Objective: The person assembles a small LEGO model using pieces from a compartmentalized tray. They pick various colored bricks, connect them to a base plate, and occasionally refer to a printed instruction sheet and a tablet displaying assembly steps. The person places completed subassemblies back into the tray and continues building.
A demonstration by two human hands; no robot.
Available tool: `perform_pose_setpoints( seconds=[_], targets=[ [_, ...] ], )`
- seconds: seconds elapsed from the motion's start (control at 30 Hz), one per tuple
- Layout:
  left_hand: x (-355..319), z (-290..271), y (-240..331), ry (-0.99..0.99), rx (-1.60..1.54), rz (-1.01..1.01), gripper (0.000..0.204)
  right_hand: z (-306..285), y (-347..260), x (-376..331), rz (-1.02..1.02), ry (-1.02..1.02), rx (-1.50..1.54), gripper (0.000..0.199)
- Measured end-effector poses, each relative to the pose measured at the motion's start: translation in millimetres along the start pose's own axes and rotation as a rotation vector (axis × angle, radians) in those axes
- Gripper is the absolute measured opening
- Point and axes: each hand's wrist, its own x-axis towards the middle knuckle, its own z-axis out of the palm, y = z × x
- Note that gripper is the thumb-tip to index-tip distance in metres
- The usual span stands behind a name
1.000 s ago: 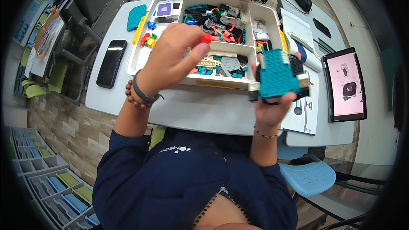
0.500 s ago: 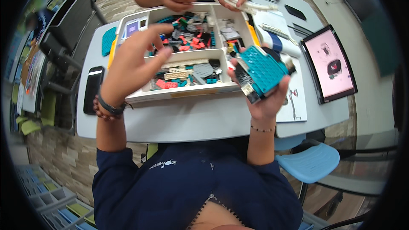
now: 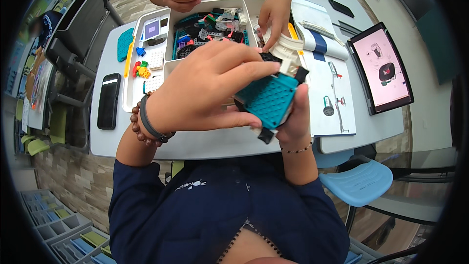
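Raised closer, teal studded block (image 3: 269, 99), white parts attached

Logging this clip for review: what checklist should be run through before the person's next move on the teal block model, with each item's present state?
1. Right hand under the teal block model, supporting it: ok.
2. Left hand on top of the model: ok.
3. Part being pressed on, seated or not: cannot tell, fingers cover it.
4. Parts tray close in front: ok.
5. Other person's hand over the tray, near the model: not ok.
6. Instruction sheet lying in view: ok.
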Motion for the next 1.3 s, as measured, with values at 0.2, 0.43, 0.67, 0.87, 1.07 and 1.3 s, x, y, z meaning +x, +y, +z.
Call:
perform_pose_setpoints(
  seconds=[0.2,0.43,0.67,0.87,1.07,1.3],
  targets=[
    [-29,2,-2,0.023,0.033,-0.005,0.063,23,3,5,0.021,0.096,-0.259,0.094],
    [-54,-1,16,0.214,-0.350,-0.176,0.049,30,10,5,-0.233,0.093,-0.740,0.112],
    [-56,-3,25,0.230,-0.058,-0.082,0.040,29,10,4,-0.357,0.115,-1.134,0.107],
    [-53,6,39,0.252,-0.065,-0.365,0.053,39,6,0,-0.584,0.277,-1.426,0.103],
    [-51,19,28,0.114,-0.123,-0.169,0.038,36,-2,-10,-0.547,0.218,-1.439,0.101],
    [-52,32,34,0.172,-0.181,-0.184,0.033,30,-1,-14,-0.506,0.195,-1.422,0.097]
  ],
)
